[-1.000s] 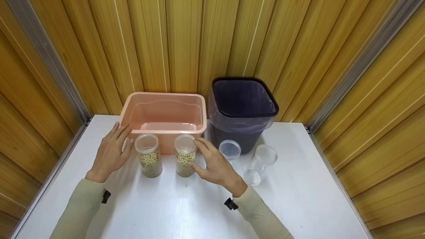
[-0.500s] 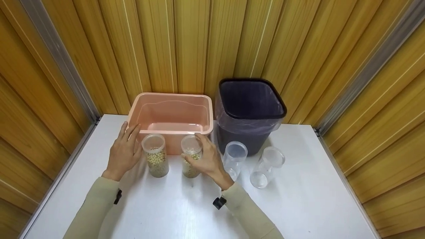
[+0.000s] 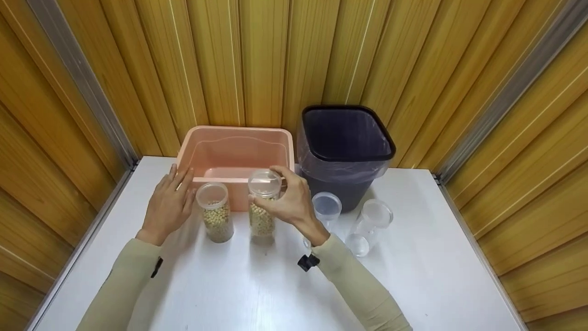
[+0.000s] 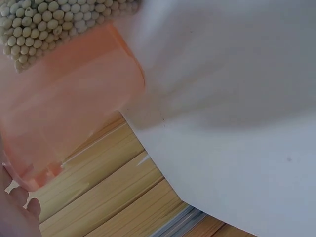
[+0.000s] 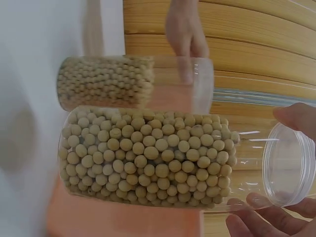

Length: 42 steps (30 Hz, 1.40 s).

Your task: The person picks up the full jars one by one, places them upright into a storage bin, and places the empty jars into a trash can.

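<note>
My right hand (image 3: 294,200) grips a clear lidded jar (image 3: 262,223) of round pale beans near its top. The jar is upright and looks slightly raised off the table. In the right wrist view, its beans (image 5: 148,158) fill most of the jar below the clear lid (image 5: 290,165). A second bean jar (image 3: 217,223) stands just left of it. My left hand (image 3: 166,207) is beside that second jar, fingers extended towards the front left corner of the pink bin (image 3: 234,180). Whether they touch the bin or jar, I cannot tell.
Behind the jars sits the pink bin. A dark bin (image 3: 340,184) with a clear liner stands to its right. Two clear jars without beans, one partly behind my right wrist (image 3: 327,207) and another farther right (image 3: 374,218), stand in front. Wood-look walls (image 3: 262,59) enclose the white table (image 3: 220,294).
My right hand has closed round the right bean jar and lifted it slightly. My left hand stays beside the left jar. The camera view has shifted a little.
</note>
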Each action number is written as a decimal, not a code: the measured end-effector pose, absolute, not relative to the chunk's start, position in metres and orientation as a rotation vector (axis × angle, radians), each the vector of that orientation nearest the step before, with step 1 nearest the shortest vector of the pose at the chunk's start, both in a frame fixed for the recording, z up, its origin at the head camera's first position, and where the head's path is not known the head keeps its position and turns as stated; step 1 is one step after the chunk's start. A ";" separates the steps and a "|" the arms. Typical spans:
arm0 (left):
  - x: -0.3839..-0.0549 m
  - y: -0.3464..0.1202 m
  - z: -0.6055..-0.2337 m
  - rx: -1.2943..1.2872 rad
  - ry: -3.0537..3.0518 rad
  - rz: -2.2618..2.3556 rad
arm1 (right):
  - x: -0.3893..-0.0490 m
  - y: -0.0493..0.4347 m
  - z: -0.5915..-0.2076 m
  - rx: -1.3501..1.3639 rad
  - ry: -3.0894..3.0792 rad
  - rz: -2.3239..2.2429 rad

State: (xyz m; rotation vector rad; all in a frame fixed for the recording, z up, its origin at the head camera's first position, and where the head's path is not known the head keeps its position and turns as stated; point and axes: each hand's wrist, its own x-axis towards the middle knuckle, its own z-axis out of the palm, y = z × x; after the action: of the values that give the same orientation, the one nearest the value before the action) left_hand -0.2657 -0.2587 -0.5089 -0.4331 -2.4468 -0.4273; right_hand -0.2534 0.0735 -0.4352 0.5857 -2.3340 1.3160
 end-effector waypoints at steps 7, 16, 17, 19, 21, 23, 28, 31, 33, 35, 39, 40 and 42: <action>-0.278 -0.268 -0.503 -0.534 -2.419 -0.439 | -0.265 0.078 -0.395 0.655 -2.294 1.367; -0.287 -0.271 -0.515 -0.515 -2.373 -0.430 | -0.283 0.077 -0.346 0.686 -2.266 1.350; -0.287 -0.271 -0.517 -0.505 -2.367 -0.435 | -0.286 0.076 -0.342 0.680 -2.267 1.349; -0.288 -0.270 -0.519 -0.496 -2.353 -0.452 | -0.292 0.074 -0.333 0.670 -2.258 1.354; -0.290 -0.268 -0.520 -0.492 -2.340 -0.464 | -0.301 0.072 -0.326 0.655 -2.243 1.347; -0.292 -0.267 -0.521 -0.495 -2.328 -0.470 | -0.310 0.069 -0.323 0.634 -2.229 1.334; -0.295 -0.264 -0.523 -0.485 -2.315 -0.493 | -0.335 0.057 -0.330 0.568 -2.210 1.282; -0.296 -0.263 -0.524 -0.476 -2.317 -0.508 | -0.346 0.047 -0.343 0.530 -2.217 1.295; -0.296 -0.262 -0.524 -0.469 -2.320 -0.514 | -0.352 0.041 -0.355 0.501 -2.241 1.313; -0.295 -0.262 -0.523 -0.463 -2.326 -0.517 | -0.356 0.035 -0.368 0.456 -2.299 1.319; -0.295 -0.262 -0.523 -0.463 -2.326 -0.521 | -0.360 0.029 -0.398 0.360 -2.448 1.297; -0.295 -0.262 -0.523 -0.465 -2.323 -0.523 | -0.361 0.028 -0.406 0.342 -2.478 1.293; -0.296 -0.262 -0.523 -0.470 -2.315 -0.525 | -0.361 0.025 -0.419 0.315 -2.518 1.283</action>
State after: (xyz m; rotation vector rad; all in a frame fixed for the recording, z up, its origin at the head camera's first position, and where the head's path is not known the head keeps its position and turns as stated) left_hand -0.2961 -0.2625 -0.5232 -0.4696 -2.3150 -0.5252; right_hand -0.3613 0.0255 -0.4194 0.3148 -2.5179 1.2828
